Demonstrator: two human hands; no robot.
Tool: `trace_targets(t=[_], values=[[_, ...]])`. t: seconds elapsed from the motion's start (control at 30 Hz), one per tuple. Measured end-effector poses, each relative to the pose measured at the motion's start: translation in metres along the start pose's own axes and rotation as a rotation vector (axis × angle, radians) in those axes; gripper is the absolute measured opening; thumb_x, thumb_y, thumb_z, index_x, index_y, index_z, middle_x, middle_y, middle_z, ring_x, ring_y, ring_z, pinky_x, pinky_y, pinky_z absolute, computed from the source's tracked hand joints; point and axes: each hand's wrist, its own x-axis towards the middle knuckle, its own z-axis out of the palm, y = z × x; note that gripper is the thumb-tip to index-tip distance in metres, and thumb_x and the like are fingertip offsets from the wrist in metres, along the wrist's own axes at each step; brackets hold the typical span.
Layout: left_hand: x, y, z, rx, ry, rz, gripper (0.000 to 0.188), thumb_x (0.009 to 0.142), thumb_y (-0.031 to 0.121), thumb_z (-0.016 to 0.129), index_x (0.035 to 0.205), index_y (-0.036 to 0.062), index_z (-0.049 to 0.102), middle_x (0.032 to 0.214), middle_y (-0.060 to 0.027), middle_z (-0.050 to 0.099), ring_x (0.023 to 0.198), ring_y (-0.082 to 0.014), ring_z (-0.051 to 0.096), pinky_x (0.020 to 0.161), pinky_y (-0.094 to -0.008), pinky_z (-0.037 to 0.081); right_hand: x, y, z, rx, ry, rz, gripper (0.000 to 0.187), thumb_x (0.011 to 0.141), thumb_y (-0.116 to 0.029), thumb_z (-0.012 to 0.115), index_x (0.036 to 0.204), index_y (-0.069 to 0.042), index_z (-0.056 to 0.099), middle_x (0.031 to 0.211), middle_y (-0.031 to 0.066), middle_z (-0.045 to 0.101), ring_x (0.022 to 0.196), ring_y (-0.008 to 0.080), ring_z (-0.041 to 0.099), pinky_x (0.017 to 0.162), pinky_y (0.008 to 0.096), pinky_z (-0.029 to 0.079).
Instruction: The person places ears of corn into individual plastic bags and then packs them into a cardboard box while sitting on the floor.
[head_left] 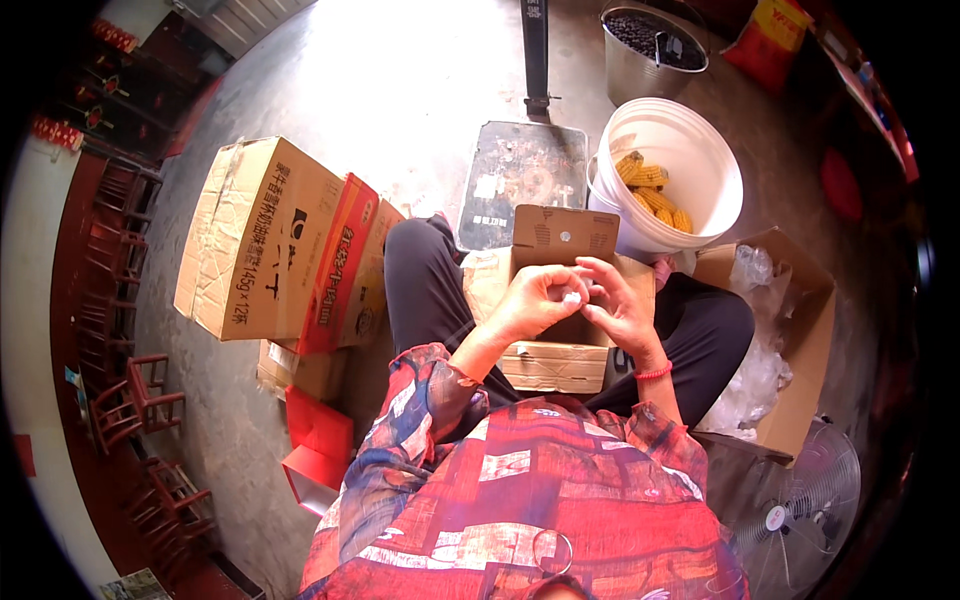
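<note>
Above an opened cardboard box point(558, 368) between my knees, my two hands meet fingertip to fingertip. My left hand point(535, 303) is closed in a pinch, with a small pale spot at its fingertips that is too small to name. Curled toward it, my right hand point(628, 312) has its thumb and fingers drawn in; what they hold, if anything, is hidden. One brown flap point(566, 232) of the box stands up behind my hands. The inside of the box is dark and mostly covered by my hands.
Ahead are a platform scale point(525, 180), a white bucket point(715, 165) holding several corn cobs point(650, 178), and a metal pail point(630, 78) of dark pieces. Cartons point(235, 240) stack at left above a red box point(320, 425). At right are a carton of clear plastic bags point(755, 370) and a fan point(815, 500).
</note>
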Motion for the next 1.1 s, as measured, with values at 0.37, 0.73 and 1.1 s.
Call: trace_targets(t=[0.37, 0.73, 1.1], values=[[0.006, 0.005, 0.007, 0.777, 0.285, 0.459, 0.018, 0.069, -0.002, 0.061, 0.085, 0.0036, 0.057, 0.081, -0.0101, 0.058, 0.077, -0.0279, 0.058, 0.067, -0.0341, 0.047, 0.006, 0.013, -0.006, 0.174, -0.032, 0.231, 0.022, 0.093, -0.012, 0.047, 0.110, 0.000, 0.055, 0.086, 0.0020, 0.060, 0.072, 0.0058, 0.055, 0.067, 0.0203, 0.045], [0.006, 0.003, -0.001, 0.594, 0.166, 0.339, 0.008, 0.070, -0.002, 0.063, 0.077, 0.0016, 0.061, 0.077, -0.0060, 0.055, 0.069, -0.0164, 0.058, 0.059, -0.0266, 0.048, 0.000, 0.007, -0.010, 0.168, -0.029, 0.225, 0.017, 0.087, -0.008, 0.055, 0.103, -0.003, 0.057, 0.084, 0.0000, 0.062, 0.072, 0.0043, 0.056, 0.057, 0.0174, 0.041], [0.005, 0.024, -0.005, 0.543, 0.087, 0.154, 0.010, 0.074, 0.007, 0.069, 0.082, 0.0035, 0.067, 0.076, -0.0039, 0.064, 0.066, -0.0090, 0.060, 0.060, -0.0227, 0.048, 0.000, 0.000, -0.008, 0.156, -0.059, 0.184, 0.020, 0.084, -0.006, 0.061, 0.103, 0.001, 0.059, 0.092, 0.0023, 0.061, 0.083, 0.0073, 0.056, 0.073, 0.0217, 0.046]])
